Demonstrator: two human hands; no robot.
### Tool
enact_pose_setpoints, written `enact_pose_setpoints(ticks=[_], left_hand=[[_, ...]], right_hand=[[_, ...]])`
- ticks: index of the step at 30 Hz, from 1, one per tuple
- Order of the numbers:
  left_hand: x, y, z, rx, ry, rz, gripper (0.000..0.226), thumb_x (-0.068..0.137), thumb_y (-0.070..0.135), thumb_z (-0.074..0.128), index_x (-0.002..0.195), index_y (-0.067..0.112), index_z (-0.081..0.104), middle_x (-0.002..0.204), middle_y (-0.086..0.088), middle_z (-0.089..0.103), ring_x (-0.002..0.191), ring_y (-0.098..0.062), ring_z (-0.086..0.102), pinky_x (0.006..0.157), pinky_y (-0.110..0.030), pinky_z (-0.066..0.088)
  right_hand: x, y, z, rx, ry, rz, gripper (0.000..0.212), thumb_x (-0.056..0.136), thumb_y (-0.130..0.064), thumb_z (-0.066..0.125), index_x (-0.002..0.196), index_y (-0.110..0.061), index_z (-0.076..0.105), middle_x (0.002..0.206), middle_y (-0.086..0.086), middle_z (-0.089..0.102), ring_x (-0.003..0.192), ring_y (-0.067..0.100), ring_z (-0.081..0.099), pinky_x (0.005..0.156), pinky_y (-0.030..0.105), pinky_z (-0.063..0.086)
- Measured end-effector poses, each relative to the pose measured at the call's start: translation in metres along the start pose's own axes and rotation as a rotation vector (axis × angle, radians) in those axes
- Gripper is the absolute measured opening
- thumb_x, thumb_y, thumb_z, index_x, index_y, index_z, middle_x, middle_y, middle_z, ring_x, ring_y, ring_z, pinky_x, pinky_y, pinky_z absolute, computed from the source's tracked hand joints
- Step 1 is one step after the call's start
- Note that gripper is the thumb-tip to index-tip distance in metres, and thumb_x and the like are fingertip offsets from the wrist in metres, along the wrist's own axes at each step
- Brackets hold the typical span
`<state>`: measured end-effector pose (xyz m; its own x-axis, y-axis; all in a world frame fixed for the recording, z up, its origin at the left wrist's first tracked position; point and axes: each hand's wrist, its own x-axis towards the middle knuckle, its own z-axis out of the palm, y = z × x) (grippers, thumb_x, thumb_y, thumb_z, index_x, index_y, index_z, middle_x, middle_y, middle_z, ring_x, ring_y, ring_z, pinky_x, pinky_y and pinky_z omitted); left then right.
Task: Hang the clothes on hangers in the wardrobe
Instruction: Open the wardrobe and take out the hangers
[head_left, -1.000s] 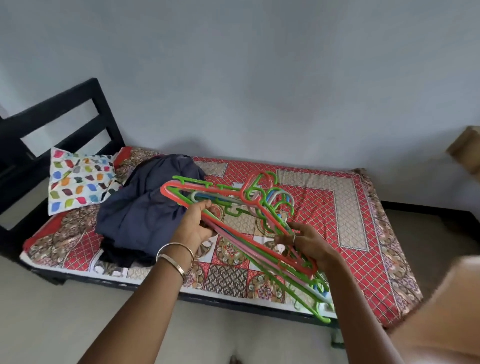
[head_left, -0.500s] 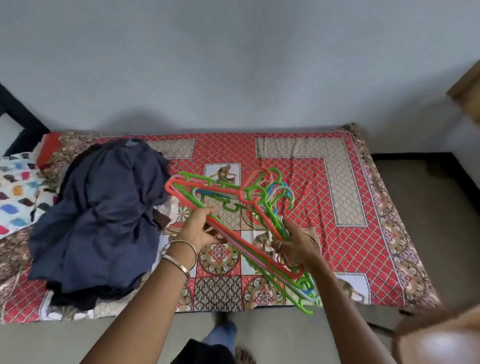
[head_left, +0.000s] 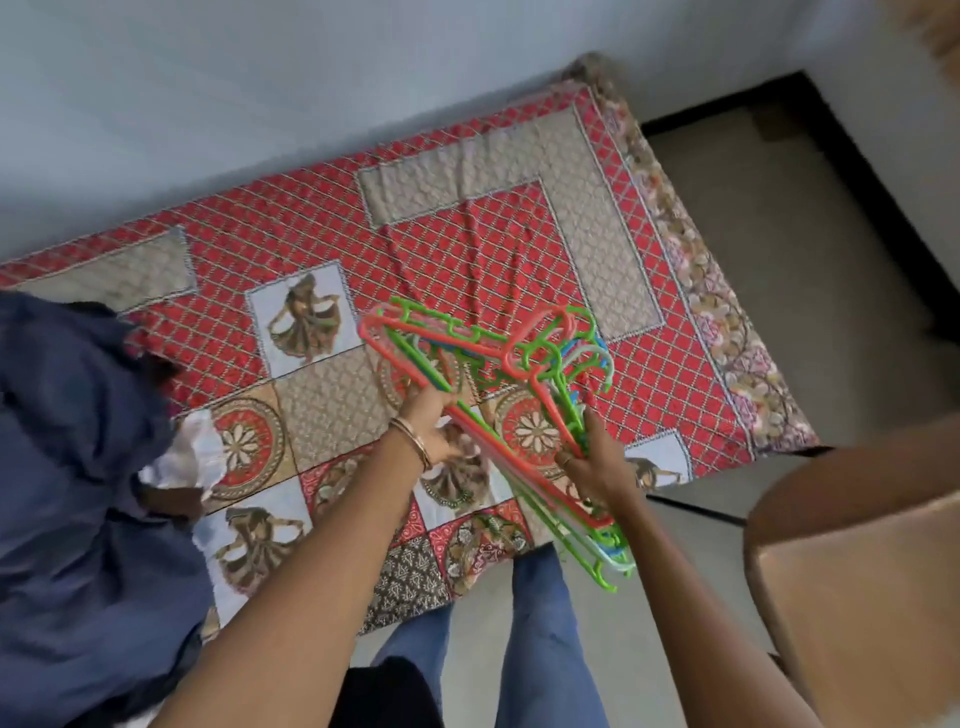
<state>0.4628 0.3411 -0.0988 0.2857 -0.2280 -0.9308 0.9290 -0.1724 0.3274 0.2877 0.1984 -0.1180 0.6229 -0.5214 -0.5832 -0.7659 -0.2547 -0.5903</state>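
Both hands grip one bundle of plastic hangers (head_left: 498, 384) above the bed (head_left: 519, 218): the left hand (head_left: 434, 426), bangles (head_left: 413, 441) at its wrist, curls its fingers round the long bars near the bundle's left shoulder, while the right hand (head_left: 592, 457) closes on the bars lower down, toward the bundle's near end. Red, green and pale blue hangers lie stacked together, their hooks bunched at the far right of the bundle and their tips pointing down past the bed's near edge. Whether the bundle touches the cover cannot be told.

Left of the hangers, a heap of dark blue clothes (head_left: 78, 467) lies on the bed, with a bit of white cloth (head_left: 182, 462) showing at its right edge. Beneath the hangers spreads the bed's red patterned cover, with beige panels and round floral motifs. Nearer than the hangers, legs in blue jeans (head_left: 545, 639) stand at the bedside on a pale floor (head_left: 779, 260). Beyond the bed rises a light wall (head_left: 260, 78). Right of the hangers, a blurred brown shape (head_left: 857, 571) fills the corner of the view.
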Motion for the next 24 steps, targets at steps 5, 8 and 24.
enact_pose_setpoints(ticks=[5, 8, 24], left_hand=[[0.055, -0.002, 0.086, 0.167, 0.038, -0.051, 0.003, 0.097, 0.010, 0.048, 0.098, 0.011, 0.046, 0.087, -0.005, 0.041, 0.072, -0.019, 0.041, 0.072, -0.047, 0.045], [0.097, -0.009, 0.144, 0.179, 0.053, -0.069, 0.016, 0.095, 0.005, 0.050, 0.103, 0.017, 0.043, 0.085, -0.004, 0.044, 0.076, -0.022, 0.046, 0.077, -0.056, 0.046], [0.257, -0.048, 0.338, 0.206, -0.178, -0.045, 0.067, 0.093, -0.012, 0.030, 0.145, 0.029, 0.027, 0.090, 0.001, 0.060, 0.068, -0.012, 0.061, 0.094, -0.046, 0.040]], right_hand=[[0.049, 0.054, -0.034, 0.020, 0.083, 0.103, 0.079, 0.085, -0.017, 0.069, 0.148, -0.014, 0.022, 0.123, 0.018, 0.061, 0.095, 0.036, 0.063, 0.077, 0.051, 0.053], [0.088, 0.096, -0.061, 0.089, 0.134, 0.166, 0.081, 0.084, -0.016, 0.070, 0.149, -0.019, 0.021, 0.123, 0.017, 0.062, 0.094, 0.036, 0.065, 0.075, 0.054, 0.054], [0.255, 0.247, -0.162, 0.149, 0.374, 0.535, 0.017, 0.085, 0.001, 0.059, 0.096, -0.011, 0.054, 0.088, 0.013, 0.063, 0.077, 0.031, 0.064, 0.065, 0.050, 0.056]])
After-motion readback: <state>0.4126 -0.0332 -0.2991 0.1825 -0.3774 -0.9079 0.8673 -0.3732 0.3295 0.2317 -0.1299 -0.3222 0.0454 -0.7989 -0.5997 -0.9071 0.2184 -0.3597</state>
